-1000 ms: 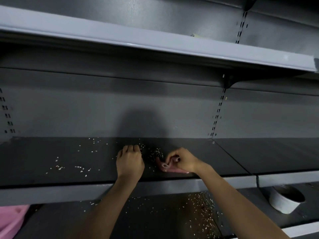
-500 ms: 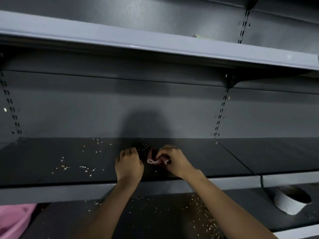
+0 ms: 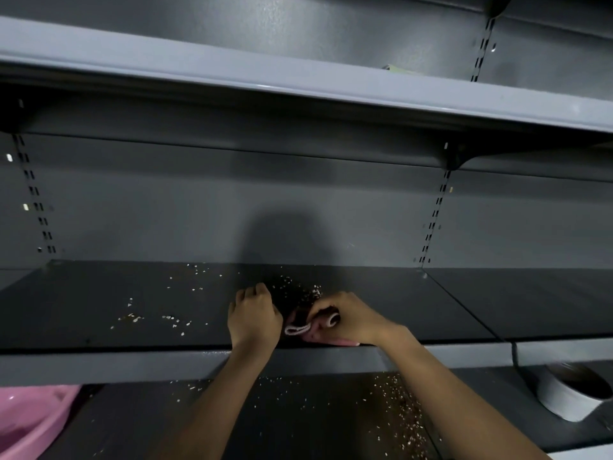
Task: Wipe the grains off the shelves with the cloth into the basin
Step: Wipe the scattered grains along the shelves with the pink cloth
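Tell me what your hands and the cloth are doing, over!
Right hand grips pink cloth. Left hand curled beside it. Grains piled behind. Basin lower left.

Two bare forearms come in from the bottom edge, no sleeves in view up to where the frame cuts them. Left hand [image 3: 254, 318] bare: no glove, ring, watch or band. Right hand [image 3: 352, 318] bare too, wrist plain, no bracelet or strap. Knuckles and backs of both hands face the camera. Nails too small and dim to read. No marks, tape or writing visible on either arm. Rest of the person is out of frame.
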The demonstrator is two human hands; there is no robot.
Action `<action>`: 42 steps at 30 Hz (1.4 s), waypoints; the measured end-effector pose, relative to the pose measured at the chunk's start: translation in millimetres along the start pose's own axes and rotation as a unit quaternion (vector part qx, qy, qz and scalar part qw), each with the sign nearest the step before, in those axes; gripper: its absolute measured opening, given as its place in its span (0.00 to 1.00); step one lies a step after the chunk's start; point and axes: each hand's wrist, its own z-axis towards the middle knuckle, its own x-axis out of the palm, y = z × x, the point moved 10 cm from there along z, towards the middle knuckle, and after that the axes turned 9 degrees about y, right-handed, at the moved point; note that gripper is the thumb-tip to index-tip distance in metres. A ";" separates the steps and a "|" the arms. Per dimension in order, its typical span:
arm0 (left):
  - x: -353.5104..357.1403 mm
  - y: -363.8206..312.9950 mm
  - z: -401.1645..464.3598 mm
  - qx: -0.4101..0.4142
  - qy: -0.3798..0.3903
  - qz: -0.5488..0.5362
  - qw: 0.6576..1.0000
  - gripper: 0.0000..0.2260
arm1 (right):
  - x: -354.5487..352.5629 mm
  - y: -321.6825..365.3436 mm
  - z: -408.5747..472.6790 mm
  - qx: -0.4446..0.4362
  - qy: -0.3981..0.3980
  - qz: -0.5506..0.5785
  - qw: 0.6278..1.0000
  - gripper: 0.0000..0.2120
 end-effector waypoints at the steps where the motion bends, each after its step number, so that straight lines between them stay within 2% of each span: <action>1: 0.3 0.6 0.1 -0.002 0.001 -0.001 1.000 0.10 | -1.6 -3.3 3.0 0.005 -0.013 -0.009 1.000 0.10; 5: -0.7 3.1 0.2 -0.006 -0.001 -0.008 1.000 0.10 | -16.3 -12.0 15.8 0.027 -0.110 -0.099 0.989 0.10; 6: -0.9 3.9 0.1 -0.007 -0.001 -0.011 1.000 0.10 | -24.9 -12.4 15.6 0.030 -0.158 -0.097 0.982 0.10; 8: -1.2 4.8 -0.5 -0.006 -0.002 -0.016 1.000 0.09 | -49.1 -17.0 4.5 0.054 -0.269 -0.028 0.961 0.10; 9: -0.9 5.0 -0.7 -0.005 -0.003 -0.016 1.000 0.10 | -58.5 -19.3 -1.8 0.056 -0.301 0.003 0.952 0.10; 10: -0.9 4.8 -0.5 -0.005 -0.002 -0.017 1.000 0.10 | -62.2 -19.7 -2.8 0.049 -0.290 0.015 0.956 0.11; 11: -0.6 4.4 0.2 -0.006 -0.001 -0.016 1.000 0.10 | -57.5 -18.3 1.5 0.041 -0.231 0.005 0.972 0.11; 13: 0.1 3.7 1.9 -0.010 0.002 -0.015 1.000 0.10 | -28.0 -14.6 11.9 0.033 -0.054 -0.034 0.997 0.12; 15: 0.9 3.2 3.6 -0.011 0.004 -0.013 1.000 0.10 | -4.6 -14.4 16.6 0.028 0.026 -0.039 0.999 0.12; 18: 2.8 3.6 3.8 -0.012 0.010 -0.005 1.000 0.11 | 1.9 -11.4 26.3 0.012 -0.019 -0.028 0.999 0.12; 22: 4.1 5.8 3.3 -0.018 0.018 -0.008 1.000 0.11 | -5.3 -16.8 42.4 0.047 -0.067 -0.104 0.991 0.13; 24: 3.7 7.6 2.8 -0.020 0.017 -0.016 1.000 0.10 | -19.4 -17.2 41.6 0.057 -0.130 -0.099 0.985 0.10; 26: 3.4 7.4 2.0 -0.016 0.015 -0.019 1.000 0.10 | -44.9 -25.7 26.4 0.084 -0.226 -0.032 0.970 0.09; 28: 2.9 6.1 2.1 -0.014 0.012 -0.021 1.000 0.10 | -66.9 -41.9 6.5 0.120 -0.279 0.007 0.953 0.07; 32: 2.8 3.9 2.1 -0.008 0.008 -0.025 1.000 0.10 | -79.9 -83.0 -24.7 0.210 -0.279 0.035 0.936 0.05; 34: 2.1 2.8 1.6 -0.004 0.006 -0.023 1.000 0.10 | -75.4 -99.6 -35.4 0.244 -0.288 0.086 0.922 0.05; 38: 1.3 2.5 1.0 -0.002 0.005 -0.017 1.000 0.10 | -53.6 -106.1 -37.7 0.198 -0.301 0.361 0.860 0.04; 40: 1.2 2.6 1.5 0.000 0.004 -0.016 1.000 0.09 | -48.4 -99.9 -33.1 0.182 -0.287 0.392 0.855 0.05; 42: 1.0 2.2 1.4 0.000 0.004 -0.016 1.000 0.09 | -48.2 -95.1 -29.6 0.173 -0.284 0.367 0.868 0.06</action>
